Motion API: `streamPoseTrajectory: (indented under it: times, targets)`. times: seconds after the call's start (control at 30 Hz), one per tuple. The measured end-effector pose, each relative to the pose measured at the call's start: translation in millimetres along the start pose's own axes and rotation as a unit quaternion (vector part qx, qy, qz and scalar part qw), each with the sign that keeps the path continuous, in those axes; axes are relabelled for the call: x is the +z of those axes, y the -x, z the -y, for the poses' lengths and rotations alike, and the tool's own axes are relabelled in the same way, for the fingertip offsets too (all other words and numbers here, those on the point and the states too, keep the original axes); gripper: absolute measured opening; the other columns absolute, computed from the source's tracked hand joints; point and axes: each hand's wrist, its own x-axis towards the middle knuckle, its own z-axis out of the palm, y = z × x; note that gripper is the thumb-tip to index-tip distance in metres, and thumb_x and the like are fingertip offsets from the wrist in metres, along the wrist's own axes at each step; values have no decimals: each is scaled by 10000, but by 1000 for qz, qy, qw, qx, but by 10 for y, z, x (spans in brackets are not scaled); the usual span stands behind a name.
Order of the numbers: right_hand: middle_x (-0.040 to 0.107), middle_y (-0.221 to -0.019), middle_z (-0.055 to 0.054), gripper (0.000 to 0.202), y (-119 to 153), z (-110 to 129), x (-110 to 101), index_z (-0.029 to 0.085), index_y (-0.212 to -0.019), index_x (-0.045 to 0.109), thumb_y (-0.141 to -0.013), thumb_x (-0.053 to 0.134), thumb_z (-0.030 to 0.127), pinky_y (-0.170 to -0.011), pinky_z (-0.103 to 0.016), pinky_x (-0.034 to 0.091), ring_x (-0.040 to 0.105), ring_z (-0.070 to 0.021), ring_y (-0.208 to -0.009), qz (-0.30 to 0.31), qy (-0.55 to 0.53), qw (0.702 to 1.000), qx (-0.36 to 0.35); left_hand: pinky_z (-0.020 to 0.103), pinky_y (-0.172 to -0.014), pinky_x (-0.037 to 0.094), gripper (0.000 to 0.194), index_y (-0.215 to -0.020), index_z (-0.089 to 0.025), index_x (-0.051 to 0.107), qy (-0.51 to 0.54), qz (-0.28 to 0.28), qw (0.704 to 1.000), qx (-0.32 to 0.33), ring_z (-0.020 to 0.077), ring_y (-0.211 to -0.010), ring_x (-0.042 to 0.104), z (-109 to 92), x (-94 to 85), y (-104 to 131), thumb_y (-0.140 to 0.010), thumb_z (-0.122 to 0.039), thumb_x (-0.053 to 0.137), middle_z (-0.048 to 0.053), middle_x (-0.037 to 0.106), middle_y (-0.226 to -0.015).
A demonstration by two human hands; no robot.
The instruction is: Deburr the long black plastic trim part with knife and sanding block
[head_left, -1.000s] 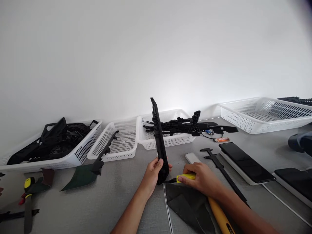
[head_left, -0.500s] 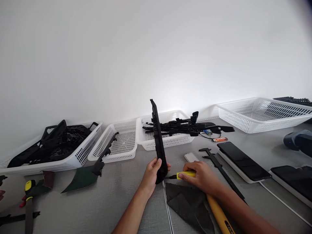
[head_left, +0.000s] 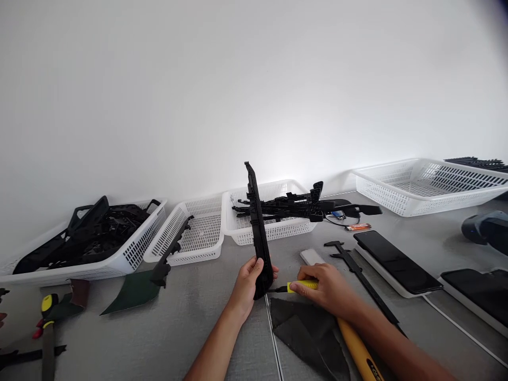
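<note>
My left hand [head_left: 249, 280] is closed round the lower end of a long black plastic part [head_left: 259, 233], which stands nearly upright. In my right hand [head_left: 327, 286] is a yellow-handled tool [head_left: 304, 286]; its dark tip points left and meets or nearly meets the part's lower edge. Dark cloth [head_left: 307, 333] lies below the tool on the grey table [head_left: 190, 328]. Under my right forearm a yellow handle [head_left: 357, 352] shows, and a black caliper [head_left: 361, 275] rests to the right.
White baskets [head_left: 270, 233] line the wall, several with black parts [head_left: 107, 233]. Two phones [head_left: 397, 259] on white blocks lie at right. Green material [head_left: 133, 292] and another yellow-black tool [head_left: 48, 333] are at left, where a person's fingertips [head_left: 2, 317] show.
</note>
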Motion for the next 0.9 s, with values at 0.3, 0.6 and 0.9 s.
streamPoseTrajectory:
  times: [0.3,0.6,0.9]
  targets:
    - [740,-734,-28,589,-26,5,-12,228,-773,718,-986,505,734,-641,-306,370,651,-190,-667,-42,-35,998,26,321,-827,530,557,-1045,-170,745,-27,12,999,11,237,-908,722,39,-14,-23,-837,-687,759,104,803,-982]
    - [703,-681,-31,590,-8,18,-10,224,-730,690,-978,525,734,-637,-314,369,616,-194,-642,-21,-25,999,15,337,-835,544,555,-1114,-163,733,-22,15,999,19,233,-881,730,81,-17,-26,-879,-665,729,105,801,-982]
    - [731,-731,-39,589,-4,4,-45,224,-764,695,-993,499,729,-639,-311,358,641,-197,-667,-38,-27,999,26,322,-824,532,565,-1037,-163,733,-22,2,1000,8,232,-888,717,1,13,-2,-829,-687,764,105,797,-956]
